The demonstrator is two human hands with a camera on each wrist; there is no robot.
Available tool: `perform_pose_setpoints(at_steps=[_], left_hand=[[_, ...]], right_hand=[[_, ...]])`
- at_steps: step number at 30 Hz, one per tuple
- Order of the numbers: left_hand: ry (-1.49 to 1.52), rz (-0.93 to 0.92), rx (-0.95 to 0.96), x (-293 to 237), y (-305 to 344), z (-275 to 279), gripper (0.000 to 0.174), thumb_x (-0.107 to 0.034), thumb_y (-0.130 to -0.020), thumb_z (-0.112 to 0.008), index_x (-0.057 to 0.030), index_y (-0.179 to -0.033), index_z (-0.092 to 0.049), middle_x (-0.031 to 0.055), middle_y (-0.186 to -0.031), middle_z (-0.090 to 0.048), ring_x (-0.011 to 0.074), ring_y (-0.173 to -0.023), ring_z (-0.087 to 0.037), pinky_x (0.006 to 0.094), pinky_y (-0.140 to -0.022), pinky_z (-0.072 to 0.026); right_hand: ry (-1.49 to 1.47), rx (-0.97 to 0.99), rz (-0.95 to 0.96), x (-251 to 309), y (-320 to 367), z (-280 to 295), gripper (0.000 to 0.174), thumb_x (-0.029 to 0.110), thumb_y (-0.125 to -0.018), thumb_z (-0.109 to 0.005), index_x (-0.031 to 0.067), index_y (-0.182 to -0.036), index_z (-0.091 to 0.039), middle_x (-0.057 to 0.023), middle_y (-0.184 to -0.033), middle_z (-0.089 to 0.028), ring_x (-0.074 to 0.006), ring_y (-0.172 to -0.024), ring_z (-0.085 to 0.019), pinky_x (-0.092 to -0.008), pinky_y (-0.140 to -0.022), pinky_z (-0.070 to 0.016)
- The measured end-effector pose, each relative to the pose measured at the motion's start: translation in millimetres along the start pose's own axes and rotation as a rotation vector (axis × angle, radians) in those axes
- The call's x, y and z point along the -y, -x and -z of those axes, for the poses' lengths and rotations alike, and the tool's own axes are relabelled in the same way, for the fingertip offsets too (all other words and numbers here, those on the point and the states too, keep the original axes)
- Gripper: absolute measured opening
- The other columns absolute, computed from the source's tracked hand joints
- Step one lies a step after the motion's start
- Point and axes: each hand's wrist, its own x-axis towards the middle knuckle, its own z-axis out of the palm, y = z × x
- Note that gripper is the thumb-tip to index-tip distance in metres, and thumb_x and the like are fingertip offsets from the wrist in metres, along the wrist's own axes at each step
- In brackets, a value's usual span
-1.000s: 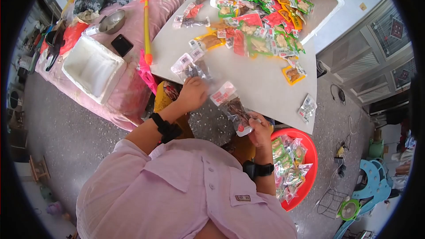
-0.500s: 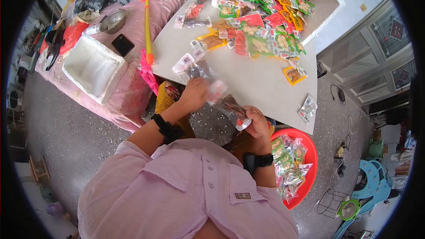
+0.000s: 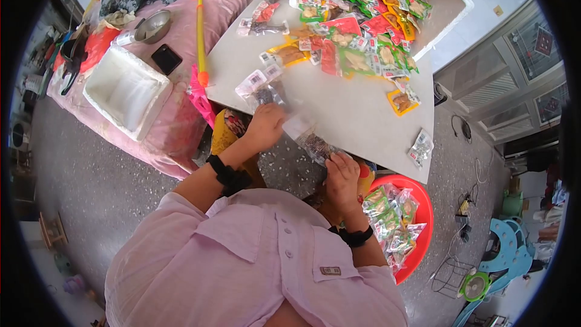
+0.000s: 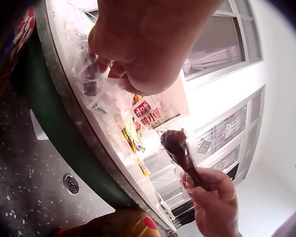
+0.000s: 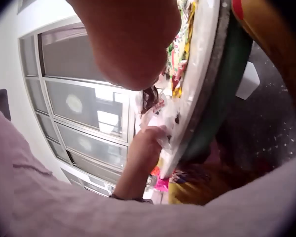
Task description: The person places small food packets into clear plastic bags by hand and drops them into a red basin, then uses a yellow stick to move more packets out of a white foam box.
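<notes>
My left hand (image 3: pixel 266 127) is at the table edge, its curled fingers gripping clear meat packets (image 3: pixel 266 92) that lie there. With my right hand (image 3: pixel 343 178) I hold another clear packet (image 3: pixel 310 142), with a dark brown piece of meat inside, by its near end. The far end of this packet comes right up beside my left hand. In the left wrist view the dark meat (image 4: pixel 177 147) looks like a drumstick, and a red logo shows on a pouch (image 4: pixel 160 109) near my left thumb. My right fingertips are hidden in the right wrist view.
A white foam box (image 3: pixel 445 30) spills colourful packets over the table (image 3: pixel 357 127). Beside my right arm stands a red basin (image 3: pixel 425 230) of packets. On the pink bed to the left are another foam box (image 3: pixel 103 85), a phone (image 3: pixel 166 59) and a yellow tube (image 3: pixel 201 42).
My right hand has turned and shifted left, bringing the far end of its packet up to my left hand. The left hand stays in nearly the same place on its packets.
</notes>
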Motion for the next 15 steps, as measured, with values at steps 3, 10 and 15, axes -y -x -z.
perform_pose_setpoints(at_steps=[3,10,15], left_hand=[[0.003,0.012,0.015,2.1,-0.2,0.8,0.006,-0.006,-0.069,-0.049,-0.0026,-0.074,-0.049,0.0137,-0.076,-0.050,0.0314,-0.077,-0.048,0.0388,-0.071,-0.0364],[0.037,0.062,0.057,0.8,-3.3,0.1,0.005,-0.007,-0.070,-0.048,-0.0018,-0.072,-0.047,0.0141,-0.075,-0.050,0.0321,-0.077,-0.048,0.0404,-0.070,-0.0359],[-0.121,-0.023,0.058,-19.3,-7.0,7.4,0.015,-0.008,-0.068,-0.048,-0.0034,-0.082,-0.051,0.0141,-0.087,-0.051,0.0311,-0.088,-0.046,0.0424,-0.078,-0.0344]], right_hand=[[0.030,0.017,-0.008,-2.1,8.5,-8.7,0.026,0.005,-0.065,-0.053,0.0086,-0.090,-0.054,-0.0069,-0.100,-0.053,-0.0251,-0.097,-0.049,-0.0402,-0.081,-0.0337],[0.080,0.050,-0.017,-7.5,7.0,-31.2,0.027,0.007,-0.065,-0.052,0.0099,-0.092,-0.054,-0.0052,-0.101,-0.052,-0.0242,-0.099,-0.047,-0.0411,-0.083,-0.0324],[0.096,0.025,-0.022,-3.5,-8.9,-57.2,0.027,0.008,-0.066,-0.052,0.0101,-0.092,-0.054,-0.0042,-0.101,-0.052,-0.0240,-0.101,-0.046,-0.0418,-0.085,-0.0303]])
